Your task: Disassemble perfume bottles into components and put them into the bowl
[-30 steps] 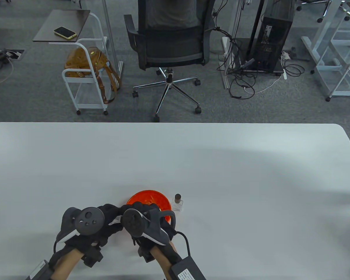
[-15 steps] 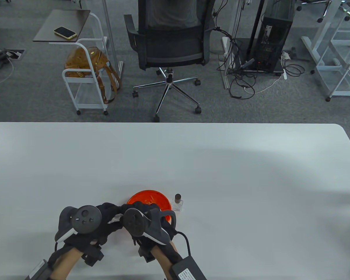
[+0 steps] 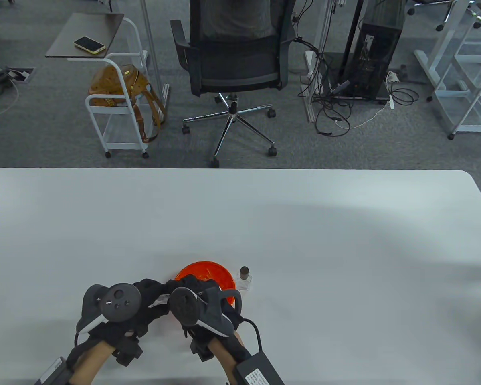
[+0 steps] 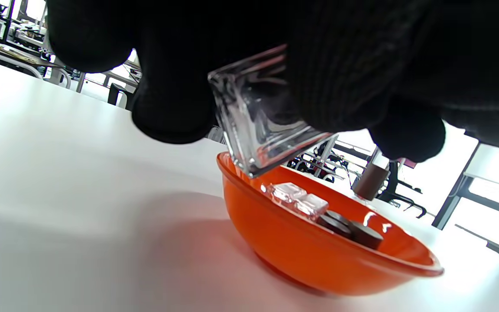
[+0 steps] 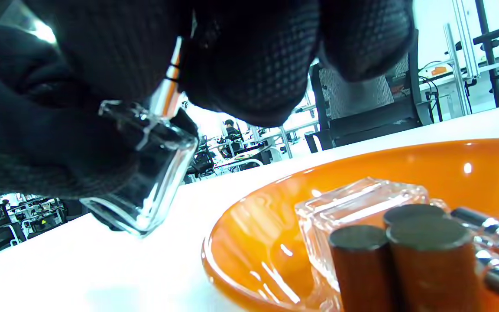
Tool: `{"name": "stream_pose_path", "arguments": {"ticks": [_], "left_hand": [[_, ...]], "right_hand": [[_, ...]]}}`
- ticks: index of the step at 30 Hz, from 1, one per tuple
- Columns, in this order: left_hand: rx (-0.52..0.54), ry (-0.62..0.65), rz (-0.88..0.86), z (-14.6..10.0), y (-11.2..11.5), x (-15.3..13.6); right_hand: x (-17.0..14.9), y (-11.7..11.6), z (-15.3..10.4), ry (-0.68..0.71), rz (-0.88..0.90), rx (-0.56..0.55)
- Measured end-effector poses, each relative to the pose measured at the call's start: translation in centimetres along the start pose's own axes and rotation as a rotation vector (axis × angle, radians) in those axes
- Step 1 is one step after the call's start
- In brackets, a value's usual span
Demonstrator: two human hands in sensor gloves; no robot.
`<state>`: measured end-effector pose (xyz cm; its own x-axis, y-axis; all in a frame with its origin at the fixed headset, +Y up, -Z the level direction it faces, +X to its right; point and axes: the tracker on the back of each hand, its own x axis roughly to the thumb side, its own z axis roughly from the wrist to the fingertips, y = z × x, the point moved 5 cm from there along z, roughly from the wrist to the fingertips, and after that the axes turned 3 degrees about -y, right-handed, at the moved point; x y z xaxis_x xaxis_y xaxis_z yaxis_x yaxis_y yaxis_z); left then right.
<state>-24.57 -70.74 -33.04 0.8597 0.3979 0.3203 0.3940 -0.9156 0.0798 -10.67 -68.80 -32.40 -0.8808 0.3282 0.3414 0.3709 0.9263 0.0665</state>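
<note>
Both gloved hands meet at the near-left rim of the orange bowl (image 3: 207, 274). My left hand (image 3: 152, 292) grips a clear square glass bottle (image 4: 260, 130), tilted just above the bowl's rim (image 4: 232, 173). My right hand (image 3: 189, 285) has its fingers (image 5: 254, 65) curled round the top end of that bottle (image 5: 145, 190), where a shiny collar (image 5: 167, 86) shows. In the bowl (image 5: 249, 225) lie a glass bottle body (image 5: 353, 208), brown caps (image 5: 427, 260) and metal spray parts (image 5: 492, 225). A whole capped bottle (image 3: 244, 278) stands right of the bowl.
The white table (image 3: 304, 224) stretches far and right of the bowl. A black power pack (image 3: 254, 371) on a cable lies at the near edge by my right forearm. An office chair (image 3: 232, 60) and carts stand beyond the table.
My left hand has turned and shifted slightly leftward while gripping the bottle. The right hand, the bowl and the standing bottle stay where they were.
</note>
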Motion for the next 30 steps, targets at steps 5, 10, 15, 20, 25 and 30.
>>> {"name": "stream_pose_path", "arguments": {"ticks": [5, 10, 15, 20, 25, 30], "left_hand": [[-0.021, 0.011, 0.009, -0.14, 0.30, 0.16], [-0.007, -0.005, -0.007, -0.01, 0.10, -0.13], [-0.018, 0.009, 0.019, -0.17, 0.33, 0.28], [-0.008, -0.006, -0.017, -0.09, 0.12, -0.24], [-0.015, 0.001, 0.002, -0.01, 0.46, 0.11], [-0.024, -0.005, -0.017, -0.06, 0.42, -0.18]], "right_hand": [[-0.02, 0.19, 0.03, 0.002, -0.020, -0.028], [0.09, 0.11, -0.06, 0.003, -0.026, -0.021], [0.09, 0.15, -0.06, 0.011, -0.030, -0.019], [0.06, 0.32, 0.02, 0.002, -0.029, -0.032], [-0.04, 0.11, 0.02, 0.005, -0.022, -0.004], [0.06, 0.38, -0.08, 0.007, -0.051, -0.037]]}}
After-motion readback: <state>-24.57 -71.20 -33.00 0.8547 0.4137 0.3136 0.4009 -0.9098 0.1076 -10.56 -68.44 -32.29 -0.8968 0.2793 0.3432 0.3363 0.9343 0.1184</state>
